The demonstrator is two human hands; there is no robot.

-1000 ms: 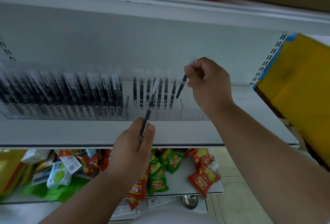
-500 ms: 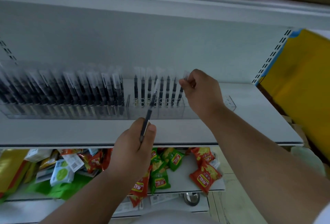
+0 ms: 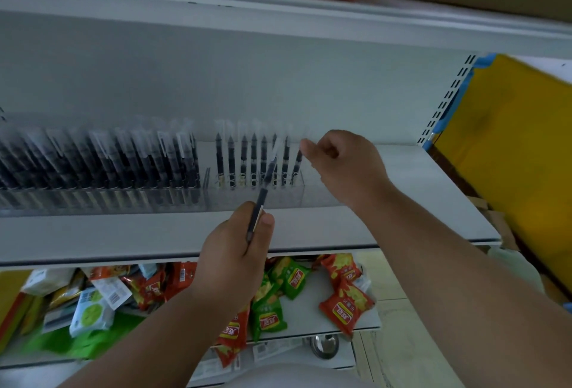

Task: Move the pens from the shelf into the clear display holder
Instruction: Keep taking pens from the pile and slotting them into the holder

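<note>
A slim dark pen with a clear cap (image 3: 263, 199) sat pinched between the thumb and curled fingers of the left hand (image 3: 233, 251), its lower end tucked into the fist and its capped end slanting up and to the right across the front of the clear plastic display holder (image 3: 272, 197). That hand hovered in front of the white metal shelf (image 3: 418, 202), the forearm rising from the lower left. The right hand (image 3: 343, 165) was at the holder's right end, fingers loosely curled, fingertips (image 3: 306, 148) at the cap of the rightmost standing pen (image 3: 298, 160); blur made it hard to tell whether they gripped it. A short row of upright dark pens (image 3: 247, 158) stood in the holder, and a denser, smeared bank of pens (image 3: 93, 161) ran off the left edge.
</note>
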